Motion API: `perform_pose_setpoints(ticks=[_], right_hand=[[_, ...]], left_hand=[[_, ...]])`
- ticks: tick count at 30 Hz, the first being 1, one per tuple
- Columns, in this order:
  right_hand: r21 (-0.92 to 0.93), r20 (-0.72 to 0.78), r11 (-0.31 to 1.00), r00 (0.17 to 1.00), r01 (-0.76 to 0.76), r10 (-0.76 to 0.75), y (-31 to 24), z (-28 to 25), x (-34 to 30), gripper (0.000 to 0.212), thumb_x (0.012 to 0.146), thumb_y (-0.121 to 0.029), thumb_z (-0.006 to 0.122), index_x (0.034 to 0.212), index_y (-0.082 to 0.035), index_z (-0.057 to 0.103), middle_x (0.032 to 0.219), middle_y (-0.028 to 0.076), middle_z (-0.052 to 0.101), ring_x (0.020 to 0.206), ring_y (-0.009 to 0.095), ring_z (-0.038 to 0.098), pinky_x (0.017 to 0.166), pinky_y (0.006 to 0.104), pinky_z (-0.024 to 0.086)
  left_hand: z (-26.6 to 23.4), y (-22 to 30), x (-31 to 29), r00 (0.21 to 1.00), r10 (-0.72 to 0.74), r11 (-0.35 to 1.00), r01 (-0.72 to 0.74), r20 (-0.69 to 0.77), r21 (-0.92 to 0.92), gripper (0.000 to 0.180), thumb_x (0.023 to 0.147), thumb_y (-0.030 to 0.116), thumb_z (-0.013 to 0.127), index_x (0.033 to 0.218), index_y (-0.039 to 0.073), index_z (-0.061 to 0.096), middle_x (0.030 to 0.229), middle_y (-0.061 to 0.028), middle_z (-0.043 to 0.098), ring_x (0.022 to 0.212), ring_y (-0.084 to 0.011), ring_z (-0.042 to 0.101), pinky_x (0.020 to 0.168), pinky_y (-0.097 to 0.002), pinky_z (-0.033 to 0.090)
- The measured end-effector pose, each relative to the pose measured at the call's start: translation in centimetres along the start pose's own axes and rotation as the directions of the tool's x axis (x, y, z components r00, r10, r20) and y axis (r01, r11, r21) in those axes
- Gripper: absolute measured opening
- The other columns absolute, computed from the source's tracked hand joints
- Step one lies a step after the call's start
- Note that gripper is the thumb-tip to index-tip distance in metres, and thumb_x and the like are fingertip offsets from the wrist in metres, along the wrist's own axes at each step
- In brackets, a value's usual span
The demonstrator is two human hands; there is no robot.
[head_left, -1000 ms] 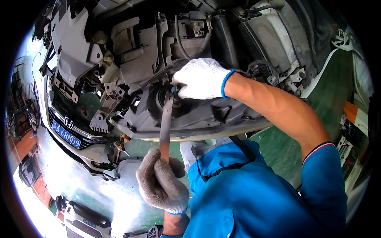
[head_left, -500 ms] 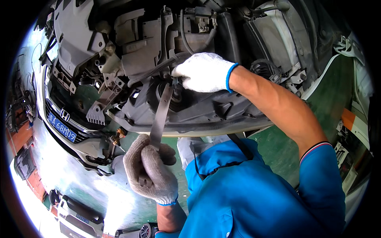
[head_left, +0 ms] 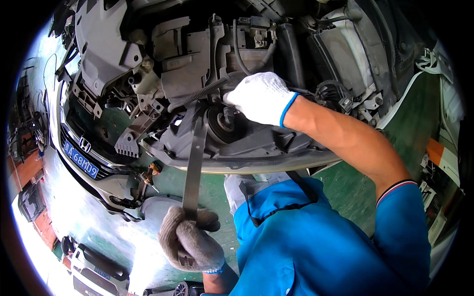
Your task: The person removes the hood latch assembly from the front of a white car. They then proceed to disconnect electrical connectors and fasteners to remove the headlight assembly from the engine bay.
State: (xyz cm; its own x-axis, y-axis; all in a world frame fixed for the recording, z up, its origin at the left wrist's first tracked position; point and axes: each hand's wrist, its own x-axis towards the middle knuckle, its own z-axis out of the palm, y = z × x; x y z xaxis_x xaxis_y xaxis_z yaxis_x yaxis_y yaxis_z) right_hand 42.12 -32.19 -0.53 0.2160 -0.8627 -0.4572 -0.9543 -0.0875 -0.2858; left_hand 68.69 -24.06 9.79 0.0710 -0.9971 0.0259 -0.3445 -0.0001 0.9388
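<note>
A silver-white car with its front bumper stripped off (head_left: pixel 106 190) fills the frame from 9 to 2 o'clock, its grey plastic headlamp housing (head_left: pixel 247 143) bared at centre. The right hand in a white blue-cuffed glove (head_left: pixel 261 97) presses closed fingers on the housing's round rear cap at 12 o'clock; the left hand in a grey knit glove (head_left: pixel 190 241), at 7 o'clock, is clamped around a long flat grey metal bar (head_left: pixel 195 163) wedged under the housing. Levered hard, the bar may slip or crack plastic; brackets and hoses crowd the tip, with open green floor (head_left: pixel 207 190) below
</note>
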Motion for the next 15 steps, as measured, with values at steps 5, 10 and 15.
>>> perform_pose_setpoints(ticks=[5,10,15], right_hand=[[-0.052,-0.011,0.998,0.999,-0.038,0.038,-1.4,-0.2,0.1,0.02,0.091,-0.026,0.063,0.103,-0.014,0.074,0.087,0.013,0.073,0.089,0.034,0.074,0.072,0.0502,0.057],[0.231,-0.165,0.969,0.978,-0.09,0.131,0.1,-0.3,-2.5,0.029,0.092,-0.028,0.063,0.114,-0.014,0.072,0.1,0.014,0.074,0.101,0.035,0.071,0.083,0.0484,0.057],[0.127,-0.241,0.972,0.944,-0.197,0.223,-1.0,-0.8,-2.6,0.024,0.094,-0.024,0.065,0.115,-0.014,0.072,0.1,0.01,0.073,0.091,0.032,0.072,0.078,0.0432,0.059]], left_hand=[[-2.3,0.1,0.0,0.997,-0.074,0.988,0.071,-0.018,-0.137,0.026,0.104,0.018,0.054,0.117,-0.004,0.06,0.069,-0.0133,0.065,0.051,-0.0154,0.057,0.053,-0.0274,0.046],[-6.1,-2.4,0.2,0.99,0.121,0.993,-0.121,0.076,0.002,0.021,0.106,0.015,0.05,0.115,-0.003,0.057,0.062,-0.013,0.059,0.042,-0.0165,0.052,0.042,-0.0276,0.042],[-6.8,-3.0,-0.2,0.939,-0.333,0.79,0.326,0.082,-0.52,0.028,0.097,0.02,0.072,0.099,-0.005,0.058,0.079,-0.0177,0.065,0.054,-0.0233,0.061,0.045,-0.0326,0.05]])
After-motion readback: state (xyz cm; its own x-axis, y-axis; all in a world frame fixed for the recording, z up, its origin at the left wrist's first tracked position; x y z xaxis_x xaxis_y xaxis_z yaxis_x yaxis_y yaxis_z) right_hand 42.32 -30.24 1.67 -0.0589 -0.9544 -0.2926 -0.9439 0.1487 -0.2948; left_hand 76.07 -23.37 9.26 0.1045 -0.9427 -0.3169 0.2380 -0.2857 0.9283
